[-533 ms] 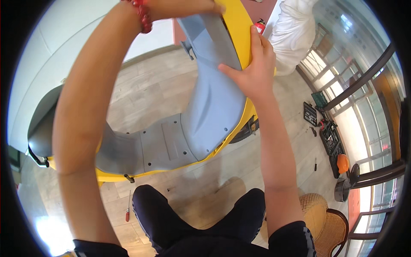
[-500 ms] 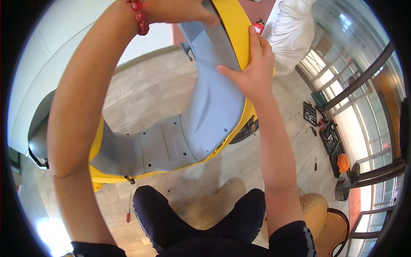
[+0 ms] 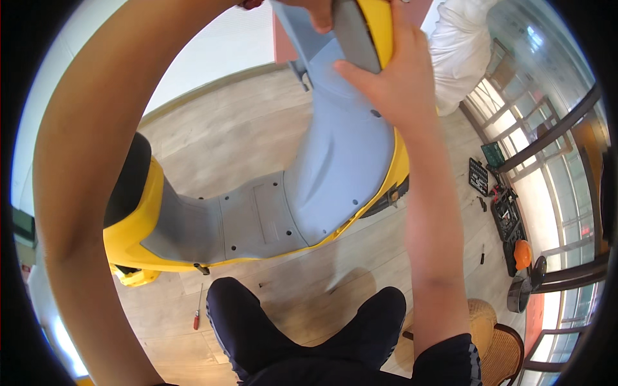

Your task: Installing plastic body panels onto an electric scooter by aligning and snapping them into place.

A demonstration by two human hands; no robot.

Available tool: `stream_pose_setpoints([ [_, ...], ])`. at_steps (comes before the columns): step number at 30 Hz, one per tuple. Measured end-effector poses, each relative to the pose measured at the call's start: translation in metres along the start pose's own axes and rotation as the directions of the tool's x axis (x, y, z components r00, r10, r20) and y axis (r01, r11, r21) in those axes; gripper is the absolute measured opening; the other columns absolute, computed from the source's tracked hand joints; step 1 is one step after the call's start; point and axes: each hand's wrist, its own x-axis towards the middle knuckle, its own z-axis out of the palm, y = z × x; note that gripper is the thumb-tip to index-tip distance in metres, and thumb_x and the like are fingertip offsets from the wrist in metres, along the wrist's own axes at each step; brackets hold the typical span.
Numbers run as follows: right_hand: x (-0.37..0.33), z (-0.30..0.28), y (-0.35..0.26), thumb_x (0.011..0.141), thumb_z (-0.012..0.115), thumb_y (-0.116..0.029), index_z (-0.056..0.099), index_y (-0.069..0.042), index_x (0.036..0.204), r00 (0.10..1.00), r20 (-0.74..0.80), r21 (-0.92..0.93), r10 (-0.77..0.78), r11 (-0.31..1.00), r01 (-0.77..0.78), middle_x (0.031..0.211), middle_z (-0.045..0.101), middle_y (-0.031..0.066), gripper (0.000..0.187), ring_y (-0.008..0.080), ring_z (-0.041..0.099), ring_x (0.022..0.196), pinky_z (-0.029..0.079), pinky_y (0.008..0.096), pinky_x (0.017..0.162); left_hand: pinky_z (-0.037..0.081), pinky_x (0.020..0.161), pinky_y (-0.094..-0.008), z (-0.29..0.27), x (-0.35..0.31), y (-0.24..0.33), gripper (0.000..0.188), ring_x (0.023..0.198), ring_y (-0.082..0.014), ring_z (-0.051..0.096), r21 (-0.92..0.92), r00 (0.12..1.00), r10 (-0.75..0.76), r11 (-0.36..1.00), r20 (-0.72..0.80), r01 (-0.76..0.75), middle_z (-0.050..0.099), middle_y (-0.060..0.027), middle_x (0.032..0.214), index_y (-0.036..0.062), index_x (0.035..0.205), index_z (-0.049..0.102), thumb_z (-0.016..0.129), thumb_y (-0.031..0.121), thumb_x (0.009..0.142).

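A yellow scooter with a grey-blue front panel (image 3: 344,145) and a grey footboard (image 3: 257,215) stands across in front of me. At the top edge my left hand (image 3: 317,11) is partly cut off, with a digit bent down onto the upper grey panel (image 3: 356,38). My right hand (image 3: 405,80) is closed round the right side of this front section. Its thumb presses on the grey surface, and its fingers lie along the yellow shell (image 3: 378,22). Below the right thumb shows a dark hole. Part of the black seat (image 3: 131,183) appears beside my left forearm.
A red-handled screwdriver (image 3: 197,318) lies on the floor by my left knee. To the right are an open toolbox (image 3: 506,215), an orange rounded object (image 3: 522,254), a pot (image 3: 518,294) and a wicker chair (image 3: 502,354). White cloth (image 3: 458,55) hangs behind the scooter's front.
The view has shifted, so the scooter sits further right and more of its seat shows. Both hands are higher on the front section, and a hole below my right thumb is uncovered.
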Motion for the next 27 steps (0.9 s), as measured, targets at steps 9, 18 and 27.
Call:
stream_pose_setpoints([
  [9,0.001,-0.002,-0.011,0.057,0.076,-0.025,0.025,-0.003,0.137,1.0,-0.015,-0.119,0.027,0.992,-0.029,0.112,0.044,0.021,0.098,0.038,0.048,0.102,0.041,0.0414,0.088,0.047,0.081,-0.0334,0.004,-0.005,-0.002,0.054,0.092,-0.027,0.059,0.007,1.0,0.016,1.0,-0.014,-0.016,0.064,-0.0106,0.097,0.0065,0.103,0.064,0.079,0.011,0.051],
  [18,0.004,0.003,-0.016,0.064,0.076,-0.026,0.019,-0.004,0.139,0.989,0.138,0.053,0.049,0.997,-0.057,0.125,0.046,0.0168,0.097,0.027,0.051,0.11,0.043,0.0336,0.088,0.044,0.086,-0.035,0.027,-0.028,-0.01,0.056,0.1,-0.0303,0.056,-0.008,0.979,-0.002,1.0,-0.202,0.0,0.061,-0.0162,0.103,0.0044,0.106,0.062,0.079,0.012,0.053],
  [27,0.018,-0.001,-0.015,0.069,0.073,-0.021,0.013,-0.004,0.14,0.968,0.243,0.269,0.062,0.955,-0.129,0.128,0.041,0.0139,0.095,0.0234,0.042,0.117,0.036,0.0335,0.096,0.044,0.088,-0.0357,0.035,-0.044,-0.005,0.07,0.102,-0.0336,0.053,-0.223,0.889,-0.235,0.962,-0.392,0.156,0.056,-0.022,0.106,0.0024,0.115,0.054,0.079,0.014,0.051],
])
